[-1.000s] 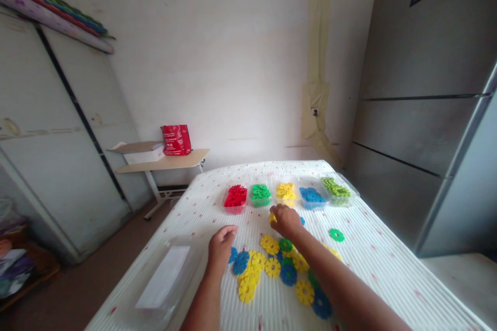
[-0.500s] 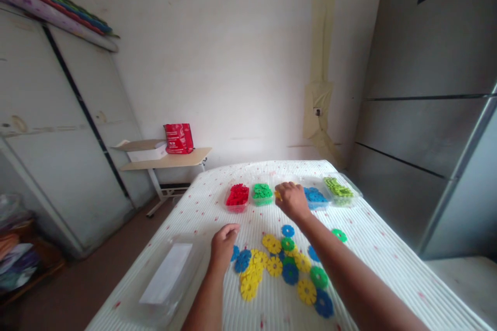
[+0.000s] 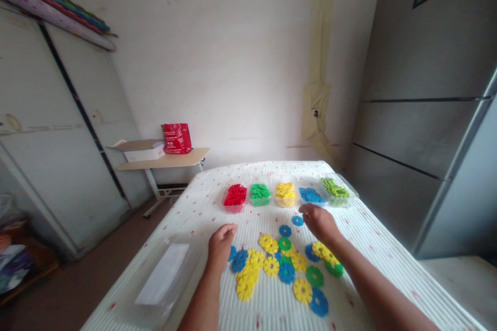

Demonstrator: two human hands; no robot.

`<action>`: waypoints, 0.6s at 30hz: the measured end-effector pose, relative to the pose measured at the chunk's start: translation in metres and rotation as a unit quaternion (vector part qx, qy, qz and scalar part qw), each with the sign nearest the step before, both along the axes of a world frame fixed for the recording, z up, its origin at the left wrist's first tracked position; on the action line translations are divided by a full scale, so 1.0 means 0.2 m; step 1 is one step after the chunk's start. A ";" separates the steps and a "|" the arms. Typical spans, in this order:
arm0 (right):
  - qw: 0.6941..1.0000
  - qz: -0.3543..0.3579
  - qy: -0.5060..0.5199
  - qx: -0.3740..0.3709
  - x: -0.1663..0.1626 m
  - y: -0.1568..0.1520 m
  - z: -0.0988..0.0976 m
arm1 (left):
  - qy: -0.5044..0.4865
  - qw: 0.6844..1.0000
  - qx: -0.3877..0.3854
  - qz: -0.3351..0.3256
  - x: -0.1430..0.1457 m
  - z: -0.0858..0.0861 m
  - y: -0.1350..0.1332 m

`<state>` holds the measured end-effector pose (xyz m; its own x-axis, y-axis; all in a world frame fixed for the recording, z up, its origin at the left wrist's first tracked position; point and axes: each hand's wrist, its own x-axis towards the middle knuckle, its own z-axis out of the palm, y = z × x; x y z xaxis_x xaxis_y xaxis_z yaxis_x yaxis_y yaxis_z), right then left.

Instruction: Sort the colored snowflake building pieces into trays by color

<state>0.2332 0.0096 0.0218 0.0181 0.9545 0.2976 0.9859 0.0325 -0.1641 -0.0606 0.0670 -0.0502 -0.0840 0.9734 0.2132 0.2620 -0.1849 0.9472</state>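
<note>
Loose flower-shaped plastic discs [image 3: 279,269] in yellow, blue and green lie scattered on the white ribbed table [image 3: 373,248]. My left hand [image 3: 220,244] rests on the table at the pile's left edge with its fingers curled under, touching a blue disc. My right hand [image 3: 319,221] hovers low over the table right of a lone blue disc [image 3: 297,221], fingers loosely bent, with nothing visible in it. Behind stand clear trays of sorted discs: red [image 3: 235,197], green [image 3: 260,194], yellow [image 3: 285,194], blue [image 3: 311,196] and light green [image 3: 335,189].
A clear plastic lid or tray [image 3: 165,274] lies at the table's left front. A grey refrigerator [image 3: 427,98] stands close on the right. A small side table [image 3: 163,161] with a red bag [image 3: 176,138] stands by the back wall, cabinets on the left.
My right hand carried a yellow disc up to the yellow tray, then drew back down and to the right without it. My left hand has stayed where it was.
</note>
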 end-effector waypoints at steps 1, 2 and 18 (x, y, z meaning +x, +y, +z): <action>1.000 -0.002 0.002 -0.008 0.01 -0.01 -0.02 | 0.002 1.000 0.000 0.002 0.00 0.00 0.00; 1.000 -0.004 0.003 -0.015 0.01 -0.01 -0.04 | 0.004 1.000 0.001 0.003 0.00 0.00 0.00; 0.998 0.006 -0.008 -0.058 -0.08 0.04 -0.11 | 0.002 1.000 0.010 -0.007 -0.02 -0.04 0.03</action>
<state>0.2171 0.0170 0.0002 0.0017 0.9827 0.1852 0.9881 0.0269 -0.1515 -0.0641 0.0722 -0.0586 -0.0699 0.9701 0.2322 0.2640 -0.2065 0.9422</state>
